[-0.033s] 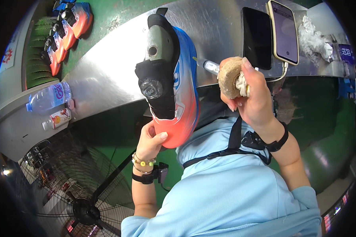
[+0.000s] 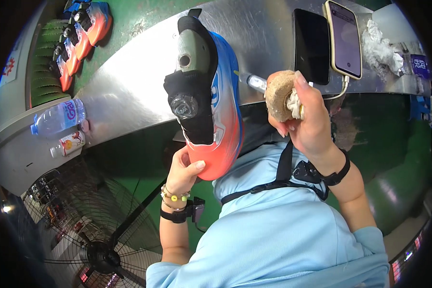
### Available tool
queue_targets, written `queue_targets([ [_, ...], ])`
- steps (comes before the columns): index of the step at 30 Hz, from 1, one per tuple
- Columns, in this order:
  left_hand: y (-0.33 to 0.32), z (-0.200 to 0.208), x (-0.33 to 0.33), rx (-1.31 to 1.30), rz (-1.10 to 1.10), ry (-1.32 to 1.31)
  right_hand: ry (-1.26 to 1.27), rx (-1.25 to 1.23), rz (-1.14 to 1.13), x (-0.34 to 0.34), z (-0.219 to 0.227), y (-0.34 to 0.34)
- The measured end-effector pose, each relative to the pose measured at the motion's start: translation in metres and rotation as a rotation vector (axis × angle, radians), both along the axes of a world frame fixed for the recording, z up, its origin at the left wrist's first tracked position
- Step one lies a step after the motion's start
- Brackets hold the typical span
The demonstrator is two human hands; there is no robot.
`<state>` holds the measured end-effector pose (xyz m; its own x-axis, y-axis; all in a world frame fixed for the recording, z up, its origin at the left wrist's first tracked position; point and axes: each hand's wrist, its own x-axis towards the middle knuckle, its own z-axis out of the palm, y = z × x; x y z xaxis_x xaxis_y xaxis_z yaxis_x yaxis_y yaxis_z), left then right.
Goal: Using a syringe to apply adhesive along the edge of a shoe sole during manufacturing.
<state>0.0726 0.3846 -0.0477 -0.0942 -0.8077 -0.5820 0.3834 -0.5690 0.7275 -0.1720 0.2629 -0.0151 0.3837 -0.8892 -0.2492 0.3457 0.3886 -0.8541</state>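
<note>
A running shoe (image 2: 227, 139), blue at the heel and fading through white to orange at the toe, lies with its toe towards me. It has a black tongue, a round lacing dial and a grey-green form inside with a hole. My left hand (image 2: 181, 173) grips the toe, thumb on top and fingers mostly hidden beneath. To the right of the shoe, my right hand (image 2: 308, 113) is closed around a rough tan block (image 2: 279, 96) with crumpled white material against it. Behind the block pokes a clear slim tube (image 2: 255, 81) with a yellow-green tip; whether I hold it too, I cannot tell.
A black tablet-like slab (image 2: 312, 45) and a cabled phone (image 2: 345, 41) lie on the metal table (image 2: 134, 81), white fluffy waste (image 2: 379, 43) beyond them. Two bottles (image 2: 60, 116) lie at left. Several similar shoes (image 2: 84, 38) stand far left; a fan (image 2: 101, 257) is lower left.
</note>
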Motion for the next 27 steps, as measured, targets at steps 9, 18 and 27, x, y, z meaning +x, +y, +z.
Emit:
queue_targets([
  [9, -0.013, -0.021, -0.032, -0.103, -0.043, 0.254, -0.035, 0.079, 0.035, -0.016, 0.018, 0.012],
  [18, -0.055, -0.026, -0.084, -0.056, -0.096, 0.719, 0.077, 0.122, -0.128, -0.037, 0.056, 0.031],
  [27, -0.112, -0.026, -0.131, -0.154, -0.141, 0.771, 0.253, -0.199, -0.227, -0.063, 0.075, 0.045],
])
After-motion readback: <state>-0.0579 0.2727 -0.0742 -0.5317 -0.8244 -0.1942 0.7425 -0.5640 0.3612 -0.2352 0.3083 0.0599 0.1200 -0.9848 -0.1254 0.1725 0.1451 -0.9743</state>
